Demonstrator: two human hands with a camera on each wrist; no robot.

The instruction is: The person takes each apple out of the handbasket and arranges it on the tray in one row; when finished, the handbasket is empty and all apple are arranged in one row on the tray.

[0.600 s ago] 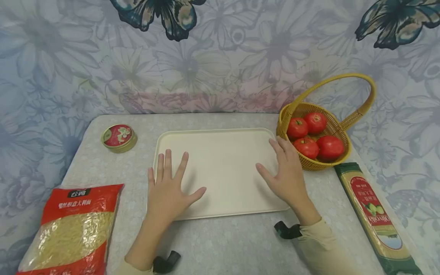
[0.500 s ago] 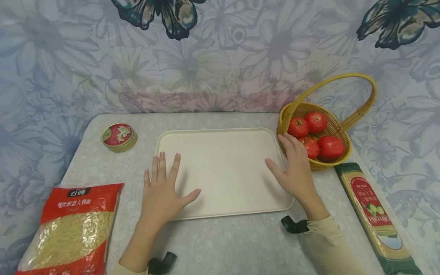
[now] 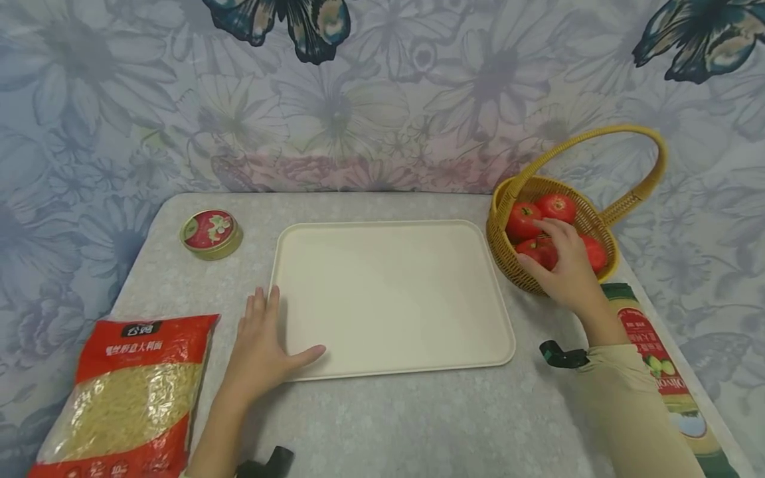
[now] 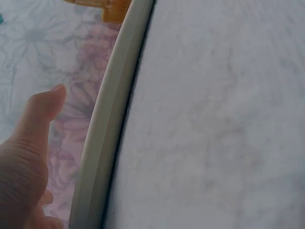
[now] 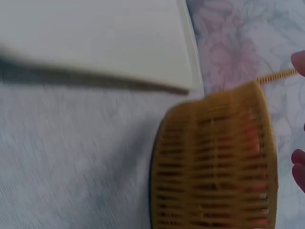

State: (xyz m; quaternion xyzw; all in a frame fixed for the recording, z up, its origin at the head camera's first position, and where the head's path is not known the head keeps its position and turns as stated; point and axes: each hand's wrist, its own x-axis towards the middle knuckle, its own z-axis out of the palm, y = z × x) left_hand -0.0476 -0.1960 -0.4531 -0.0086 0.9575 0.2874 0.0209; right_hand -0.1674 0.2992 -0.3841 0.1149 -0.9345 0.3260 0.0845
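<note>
A yellow woven basket (image 3: 507, 260) with a tall arched handle stands at the back right, with several red tomatoes (image 3: 522, 220) in it. My right hand (image 3: 572, 275) is over the basket's front rim, fingers spread above the nearest tomatoes and partly covering them. In the right wrist view its fingertips (image 5: 299, 167) show at the right edge, beyond the basket wall (image 5: 214, 167). A cream rectangular tray (image 3: 394, 295) lies in the middle of the table. My left hand (image 3: 257, 352) hovers at the tray's left edge with fingers extended and thumb out over the front left corner.
A round red-and-gold tin (image 3: 210, 235) sits at the back left. The red bag of pasta (image 3: 128, 398) lies front left. A long spaghetti packet (image 3: 651, 352) lies at the right, partly behind my right sleeve (image 3: 633, 405). Patterned cloth (image 3: 358, 119) hangs behind the table.
My right hand has moved right, from beside the basket's left rim to above the tomatoes. My left hand has drawn left and down, from over the tray to its left edge.
</note>
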